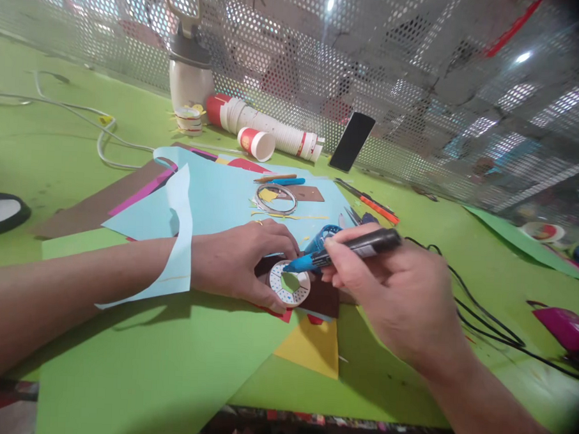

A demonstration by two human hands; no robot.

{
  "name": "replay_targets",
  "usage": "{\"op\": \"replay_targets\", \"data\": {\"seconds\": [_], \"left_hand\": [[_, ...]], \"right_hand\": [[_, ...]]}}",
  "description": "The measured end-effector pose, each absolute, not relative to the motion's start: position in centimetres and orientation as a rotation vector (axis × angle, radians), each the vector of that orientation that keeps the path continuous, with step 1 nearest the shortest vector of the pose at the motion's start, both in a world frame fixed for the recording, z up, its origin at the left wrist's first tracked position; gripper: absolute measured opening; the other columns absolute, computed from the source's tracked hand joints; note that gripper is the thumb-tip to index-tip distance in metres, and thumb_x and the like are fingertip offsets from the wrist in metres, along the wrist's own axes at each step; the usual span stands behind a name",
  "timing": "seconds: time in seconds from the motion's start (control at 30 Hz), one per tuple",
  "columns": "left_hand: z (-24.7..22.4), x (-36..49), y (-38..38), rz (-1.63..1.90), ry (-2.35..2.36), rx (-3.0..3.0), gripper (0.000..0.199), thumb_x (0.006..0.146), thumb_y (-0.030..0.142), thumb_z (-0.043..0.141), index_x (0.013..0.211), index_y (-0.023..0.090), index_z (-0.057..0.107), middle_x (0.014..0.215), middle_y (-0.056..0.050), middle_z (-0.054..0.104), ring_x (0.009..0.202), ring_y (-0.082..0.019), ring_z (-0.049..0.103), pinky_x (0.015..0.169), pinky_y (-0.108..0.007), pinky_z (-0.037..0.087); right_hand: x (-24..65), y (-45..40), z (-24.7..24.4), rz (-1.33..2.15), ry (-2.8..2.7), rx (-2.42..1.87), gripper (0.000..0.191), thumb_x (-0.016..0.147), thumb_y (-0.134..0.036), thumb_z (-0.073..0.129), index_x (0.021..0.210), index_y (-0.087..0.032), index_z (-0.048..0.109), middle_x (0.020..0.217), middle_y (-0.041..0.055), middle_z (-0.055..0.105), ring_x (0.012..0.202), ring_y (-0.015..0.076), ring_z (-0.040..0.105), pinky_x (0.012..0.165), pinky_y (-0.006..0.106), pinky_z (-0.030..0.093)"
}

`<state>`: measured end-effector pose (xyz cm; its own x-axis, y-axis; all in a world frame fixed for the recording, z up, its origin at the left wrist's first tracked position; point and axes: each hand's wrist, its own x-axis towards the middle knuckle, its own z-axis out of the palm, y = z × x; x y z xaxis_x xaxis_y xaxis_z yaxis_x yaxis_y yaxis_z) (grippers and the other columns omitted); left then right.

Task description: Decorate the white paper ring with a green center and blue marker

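Observation:
My left hand [249, 260] grips a small white disc [302, 288] by its edge, thumb at the near side and fingers behind. Black lines split the disc's face into dotted sections around a green centre. In my right hand [392, 285] is a marker pen [365, 246] with a black barrel and a blue front end. Its tip meets or hovers just over the disc's upper left; I cannot tell which. A curved strip of pale blue paper [182, 231] lies across my left wrist. Beneath the disc are dark brown paper [324, 300] and yellow paper [315, 346].
Behind my hands lie a tape roll [257, 203], a blue pen [291, 181] and an orange-handled cutter [380, 209]. Stacked paper cups [283, 132], a spray bottle [187, 78] and a phone [352, 142] stand or lie near the perforated screen. Black cables [486, 323] run right.

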<state>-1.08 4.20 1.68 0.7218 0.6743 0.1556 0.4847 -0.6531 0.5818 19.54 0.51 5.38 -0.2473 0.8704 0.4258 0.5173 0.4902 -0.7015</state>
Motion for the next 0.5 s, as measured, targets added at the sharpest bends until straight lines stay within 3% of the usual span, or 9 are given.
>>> {"op": "replay_targets", "data": {"seconds": [0.13, 0.5], "left_hand": [[1.74, -1.16, 4.14, 0.504, 0.856, 2.398, 0.045, 0.068, 0.042, 0.083, 0.102, 0.018, 0.065, 0.115, -0.008, 0.063, 0.108, -0.024, 0.057, 0.095, -0.034, 0.044], [1.68, -1.06, 4.11, 0.519, 0.871, 2.419, 0.049, 0.066, 0.042, 0.085, 0.102, 0.017, 0.064, 0.116, -0.009, 0.063, 0.109, -0.024, 0.057, 0.098, -0.035, 0.043]], "right_hand": [[19.87, 0.51, 5.97, 0.372, -1.762, -1.140, 0.012, 0.084, -0.024, 0.066, 0.072, -0.020, 0.067, 0.056, -0.0042, 0.066, 0.048, 0.0081, 0.062, 0.048, 0.015, 0.051], [19.96, 1.00, 5.72, 0.461, -1.912, -1.155, 0.009, 0.085, -0.021, 0.063, 0.076, -0.019, 0.065, 0.062, -0.0046, 0.065, 0.052, 0.0076, 0.061, 0.052, 0.016, 0.050]]}}
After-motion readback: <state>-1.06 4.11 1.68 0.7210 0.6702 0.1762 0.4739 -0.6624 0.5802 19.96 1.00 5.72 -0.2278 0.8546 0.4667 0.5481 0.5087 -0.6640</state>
